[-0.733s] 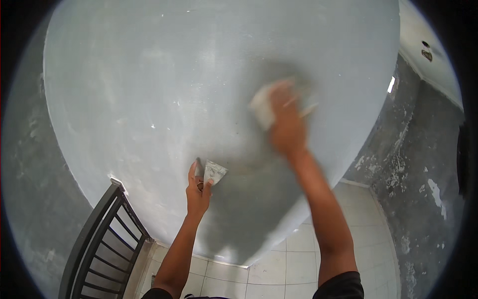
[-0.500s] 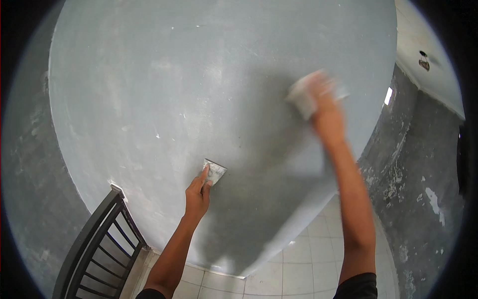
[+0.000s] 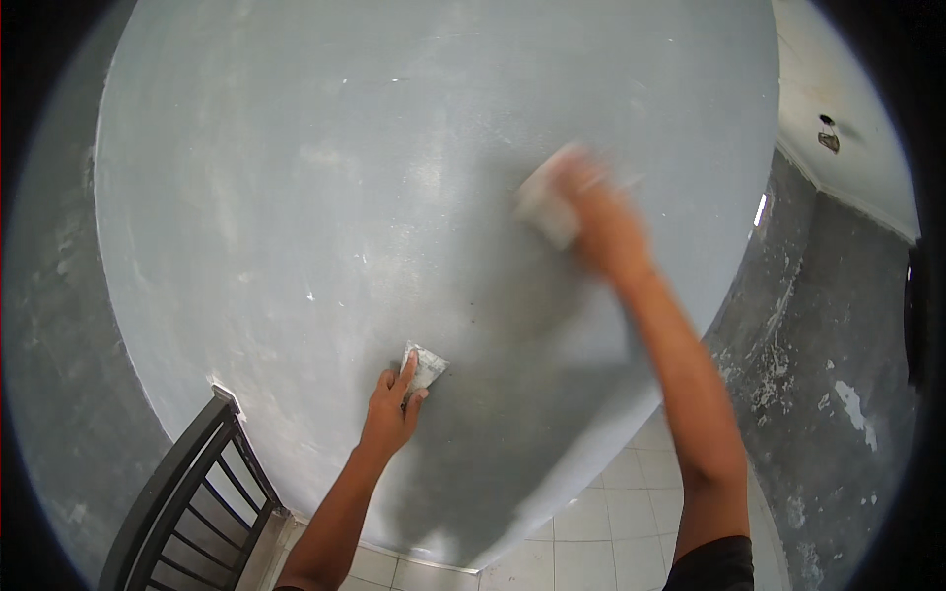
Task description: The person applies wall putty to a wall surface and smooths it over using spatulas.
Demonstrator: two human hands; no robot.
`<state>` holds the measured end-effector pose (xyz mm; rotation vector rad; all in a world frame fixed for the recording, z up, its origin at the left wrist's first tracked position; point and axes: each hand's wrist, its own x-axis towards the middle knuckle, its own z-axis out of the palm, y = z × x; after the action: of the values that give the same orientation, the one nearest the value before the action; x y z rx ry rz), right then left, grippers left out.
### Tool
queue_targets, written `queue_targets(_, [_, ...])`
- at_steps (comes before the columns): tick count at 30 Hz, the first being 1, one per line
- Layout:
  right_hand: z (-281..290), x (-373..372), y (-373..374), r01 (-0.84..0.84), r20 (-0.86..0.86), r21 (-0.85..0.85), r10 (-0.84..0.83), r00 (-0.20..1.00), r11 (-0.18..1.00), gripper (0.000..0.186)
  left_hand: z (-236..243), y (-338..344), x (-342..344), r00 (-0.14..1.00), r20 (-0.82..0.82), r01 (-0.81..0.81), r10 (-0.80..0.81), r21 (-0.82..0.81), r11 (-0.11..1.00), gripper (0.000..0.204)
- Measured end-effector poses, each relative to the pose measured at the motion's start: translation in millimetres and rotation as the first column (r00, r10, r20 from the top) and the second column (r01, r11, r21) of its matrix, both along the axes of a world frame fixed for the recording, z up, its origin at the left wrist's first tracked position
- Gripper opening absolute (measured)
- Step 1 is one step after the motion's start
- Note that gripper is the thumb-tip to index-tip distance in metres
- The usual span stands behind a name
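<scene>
A large grey-blue plastered wall (image 3: 325,197) fills the view. My right hand (image 3: 603,225) presses a pale sanding pad (image 3: 545,205) flat against the wall, up and to the right of centre; both are motion-blurred. Lower down, my left hand (image 3: 391,414) holds a small folded piece of grey sandpaper (image 3: 425,362) against the wall with the fingers pinching it. The two hands are well apart, the left one resting near the wall's lower part.
A dark slatted chair back (image 3: 187,502) stands at the lower left against the wall. White floor tiles (image 3: 611,522) show at the bottom. A rough, patchy grey side wall (image 3: 828,345) runs along the right, with white ceiling (image 3: 838,79) above it.
My right hand swept the pad up and right along the wall, then back left and slightly down. My left hand stayed in place with the sandpaper.
</scene>
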<state>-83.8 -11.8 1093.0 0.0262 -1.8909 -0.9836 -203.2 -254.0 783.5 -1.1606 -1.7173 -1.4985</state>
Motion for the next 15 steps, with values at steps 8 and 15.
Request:
queue_targets(8, [32,-38,-41,-0.144,-0.309,-0.187,0.081,0.948,0.972,0.05,37,14,-8,0.993,-0.113,0.027,-0.019,0.065,0.998,0.06])
queue_targets(15, [80,9,14,-0.055,-0.25,-0.01,0.051,0.967,0.998,0.053,54,-2,-4,0.995,-0.095,-0.042,0.042,0.007,0.999,0.056])
